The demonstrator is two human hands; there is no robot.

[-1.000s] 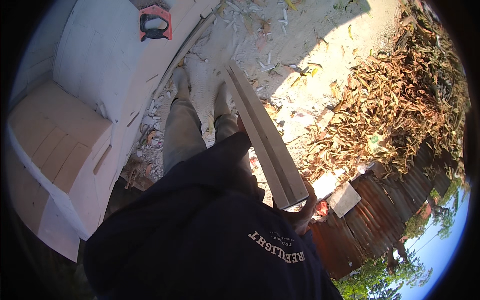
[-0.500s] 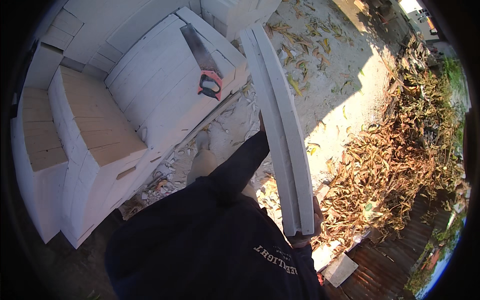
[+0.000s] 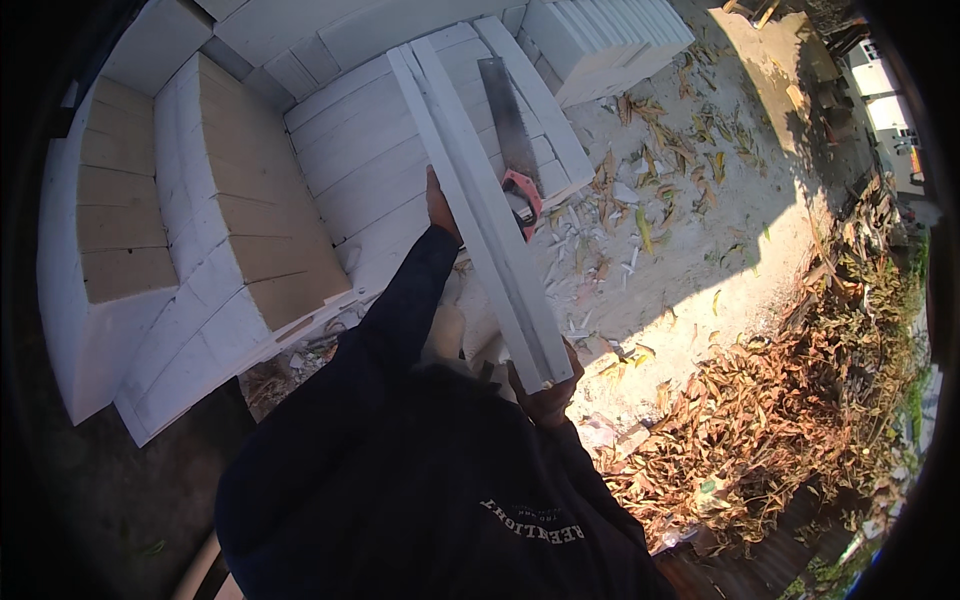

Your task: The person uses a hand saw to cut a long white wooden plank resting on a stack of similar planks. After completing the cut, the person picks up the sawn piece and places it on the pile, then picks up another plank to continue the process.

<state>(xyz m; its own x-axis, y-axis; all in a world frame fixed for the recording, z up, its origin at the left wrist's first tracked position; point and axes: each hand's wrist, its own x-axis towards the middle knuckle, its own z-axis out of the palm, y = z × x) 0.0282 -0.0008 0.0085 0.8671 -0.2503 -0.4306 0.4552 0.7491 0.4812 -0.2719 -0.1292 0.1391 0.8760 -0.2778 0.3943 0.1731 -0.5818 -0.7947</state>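
A long, whitish block [image 3: 480, 215] with a groove running down its edge is held aslant in front of me. My left hand [image 3: 441, 208] grips its left side about midway along, with most of the fingers hidden behind it. Around the near end is my right hand [image 3: 550, 395], with fingers on both sides of that end. Just beyond the block, a handsaw [image 3: 512, 125] with a red and black handle lies on a low stack of white blocks [image 3: 365, 135]. The held block covers a small part of the saw's handle.
More stacked blocks [image 3: 270, 225] with tan tops stand on the left. Upright white slabs [image 3: 610, 45] lean together at the back. Pale ground [image 3: 690, 210] on the right carries chips and leaves. A heap of dry brown leaves [image 3: 770, 430] lies at the lower right.
The block has swung left and its far end now sits over the block stack, beside the saw. Both hands moved with it, and my left hand has come into view. The view has shifted.
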